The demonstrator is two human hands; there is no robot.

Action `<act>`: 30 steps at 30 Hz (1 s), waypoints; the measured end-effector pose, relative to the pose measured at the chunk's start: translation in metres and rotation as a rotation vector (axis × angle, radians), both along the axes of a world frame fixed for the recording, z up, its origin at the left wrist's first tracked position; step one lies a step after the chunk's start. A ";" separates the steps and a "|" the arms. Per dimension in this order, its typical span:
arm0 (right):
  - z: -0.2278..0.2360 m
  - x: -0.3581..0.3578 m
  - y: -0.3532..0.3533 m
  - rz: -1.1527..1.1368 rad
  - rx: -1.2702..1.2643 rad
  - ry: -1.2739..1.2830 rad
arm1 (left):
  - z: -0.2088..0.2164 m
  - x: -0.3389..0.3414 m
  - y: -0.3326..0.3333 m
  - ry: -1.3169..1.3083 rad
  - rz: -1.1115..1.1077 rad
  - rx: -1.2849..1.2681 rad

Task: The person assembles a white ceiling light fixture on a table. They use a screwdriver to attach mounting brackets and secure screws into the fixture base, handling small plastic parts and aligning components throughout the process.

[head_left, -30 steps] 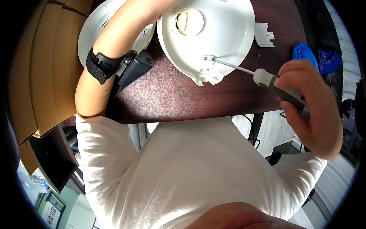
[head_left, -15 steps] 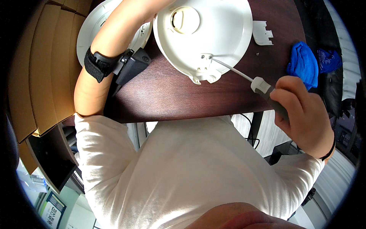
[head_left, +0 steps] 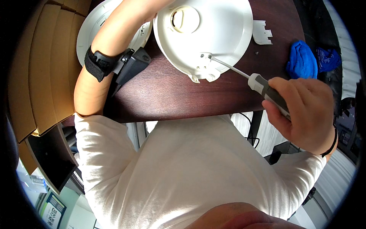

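Observation:
My right hand (head_left: 305,114) is closed around the grey and white handle of a screwdriver (head_left: 267,88). The screwdriver's thin shaft slants up and left, its tip at a small screw hole near the near rim of a round white plastic housing (head_left: 225,30). This shallow bowl-like housing lies on the table, with a round raised opening inside and a small latch-like tab on its near edge. My left forearm (head_left: 118,34) reaches across to the housing's far left side. Only the base of my left hand (head_left: 156,7) shows at the top edge; its fingers are out of view.
Partly under my left forearm lies a second round white part (head_left: 85,42). Right of the housing are a small white plastic cover (head_left: 261,33) and a tiny screw (head_left: 256,53). Blue cloths (head_left: 302,61) lie at the right; cardboard boxes (head_left: 42,65) stand at the left of the brown table (head_left: 171,99).
My right hand has shifted slightly and its grip on the screwdriver handle has turned, fingers rolled and thumb moved. The tip stays at the same hole. My left arm is nearly still.

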State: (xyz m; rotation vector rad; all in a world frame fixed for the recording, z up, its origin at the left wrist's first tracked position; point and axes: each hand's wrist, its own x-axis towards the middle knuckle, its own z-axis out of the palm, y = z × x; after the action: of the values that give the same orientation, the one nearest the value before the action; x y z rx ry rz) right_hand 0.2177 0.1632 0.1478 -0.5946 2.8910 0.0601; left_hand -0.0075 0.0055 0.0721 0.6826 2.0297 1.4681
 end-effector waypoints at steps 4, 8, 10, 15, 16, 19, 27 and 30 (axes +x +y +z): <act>0.003 0.001 -0.002 -0.047 0.018 0.008 | -0.006 -0.002 -0.008 0.095 -0.079 0.056; -0.015 0.001 0.003 -0.066 -0.039 0.031 | -0.009 0.003 -0.011 0.092 -0.038 0.070; -0.016 0.004 0.007 -0.093 -0.074 0.015 | -0.011 0.002 -0.010 0.087 -0.033 0.073; -0.013 0.015 0.020 -0.071 -0.188 0.188 | -0.014 -0.004 -0.006 0.045 -0.036 0.078; -0.017 0.017 0.023 -0.078 -0.217 0.180 | -0.018 -0.007 -0.004 0.023 -0.027 0.082; -0.027 0.024 0.028 -0.110 -0.286 0.162 | -0.018 -0.014 0.001 -0.043 -0.038 0.101; -0.052 0.027 0.040 -0.111 -0.332 0.208 | -0.052 -0.039 0.004 -0.179 -0.042 0.136; -0.053 0.024 0.041 -0.088 -0.356 0.225 | -0.048 -0.034 0.001 -0.165 -0.032 0.153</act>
State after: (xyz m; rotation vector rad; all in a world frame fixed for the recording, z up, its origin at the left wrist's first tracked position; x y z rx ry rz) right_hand 0.2415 0.2046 0.0945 -0.5445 3.1676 -0.4354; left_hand -0.0411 0.0064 0.0246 0.6295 1.7891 1.6173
